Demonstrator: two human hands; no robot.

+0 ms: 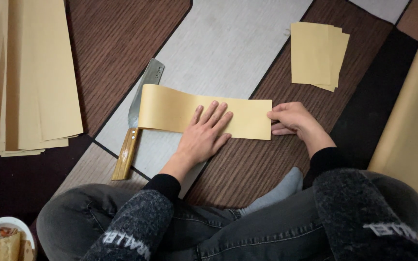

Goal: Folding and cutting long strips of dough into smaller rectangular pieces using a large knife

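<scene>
Long tan paper strip point(180, 113) lying on the patterned floor mat point(238, 43), long axis left to right. Left hand point(203, 135) rests flat, fingers spread, on its middle; right hand point(291, 119) pinches its right end. Wooden-handled cleaver point(134, 130) lies partly under the left end.

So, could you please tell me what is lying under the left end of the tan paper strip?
A knife lies under the paper strip, whose left end curls over the blade. The blade tip and wooden handle show; the blade's middle is covered. The left hand presses the strip flat.
</scene>
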